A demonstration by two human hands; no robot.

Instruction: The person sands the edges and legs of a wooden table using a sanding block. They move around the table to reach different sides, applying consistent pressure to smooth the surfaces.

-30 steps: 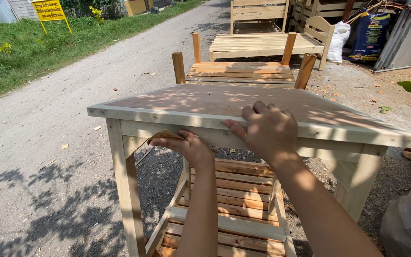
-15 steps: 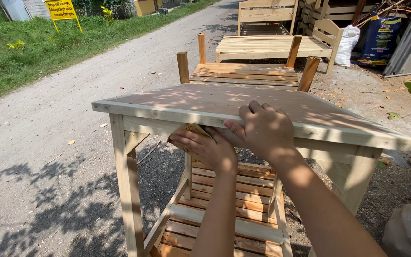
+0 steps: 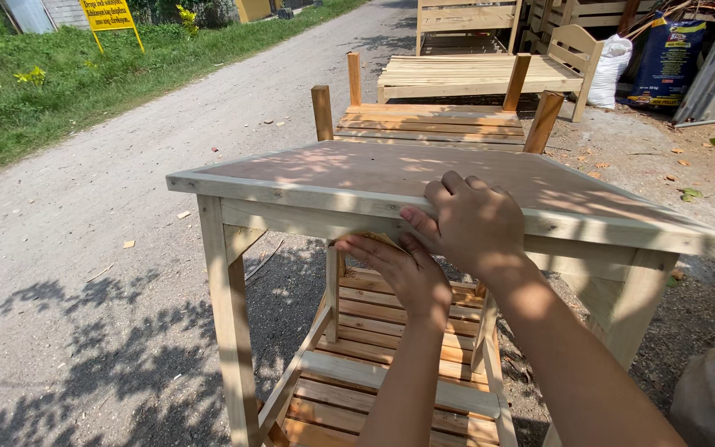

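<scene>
Pressing a small sandpaper piece (image 3: 374, 241) against the near apron of the bare wooden table (image 3: 291, 170).

Left hand (image 3: 403, 269) flat, fingers together on the paper; right hand (image 3: 473, 219) curled over the near top edge. Could catch splinters, or slip off if pushed unevenly.

The wooden table (image 3: 357, 178) stands on the gravel road (image 3: 84, 273). Its flat brown top has only leaf shadows on it. Low down inside the table is a shelf of wooden slats (image 3: 374, 389). Small leaves lie on the road beside the table.
</scene>
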